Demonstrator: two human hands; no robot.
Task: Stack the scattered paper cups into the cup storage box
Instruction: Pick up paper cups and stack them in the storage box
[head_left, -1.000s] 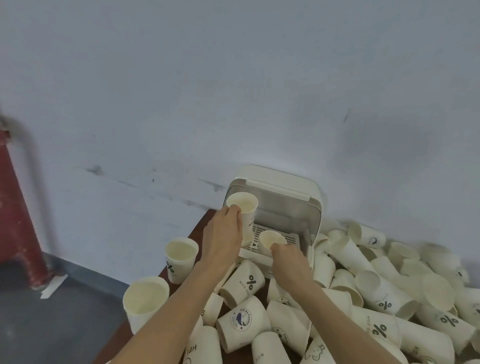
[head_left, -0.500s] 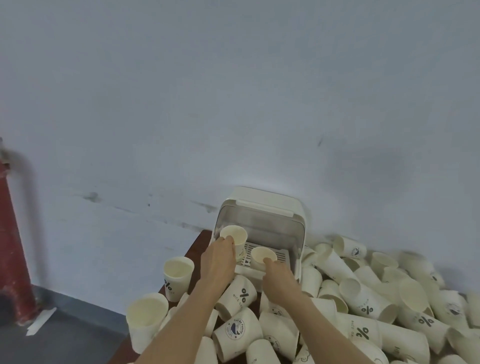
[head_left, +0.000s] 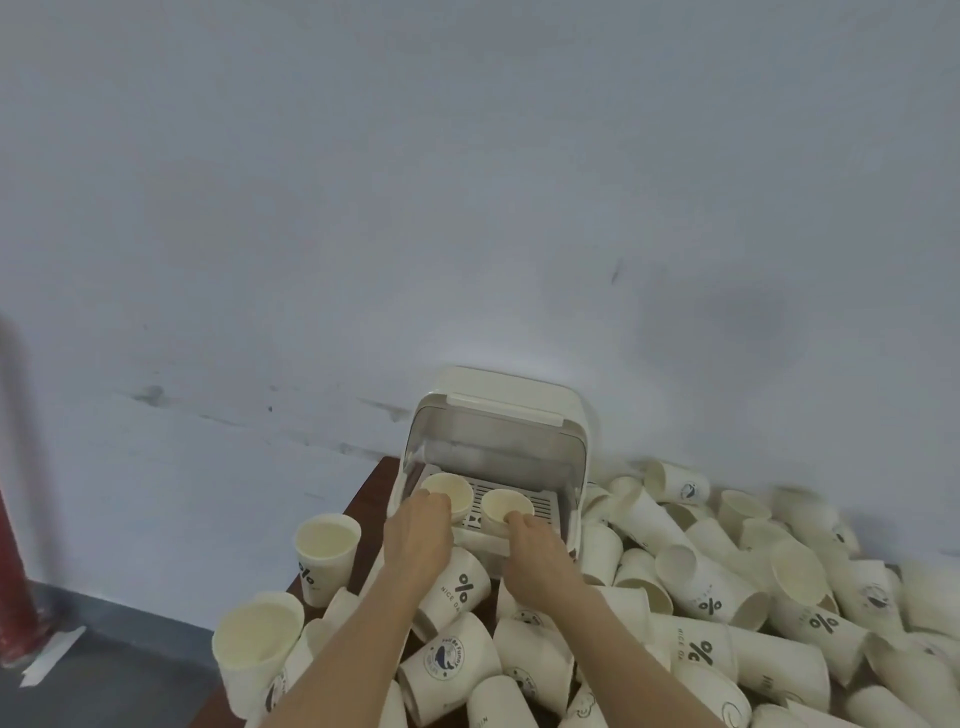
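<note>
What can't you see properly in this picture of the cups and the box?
- Fingertips of the left hand and right hand: head view, curled behind the two cups in the storage box.
- Cups at the far right: blurred.
- Bottom cups: cut off by the frame edge.

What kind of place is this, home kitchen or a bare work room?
Probably a bare work room or staging corner, not a kitchen: a scuffed plain wall, a grey floor with a red post, and a dark table heaped with paper cups beside an open storage box.
</note>
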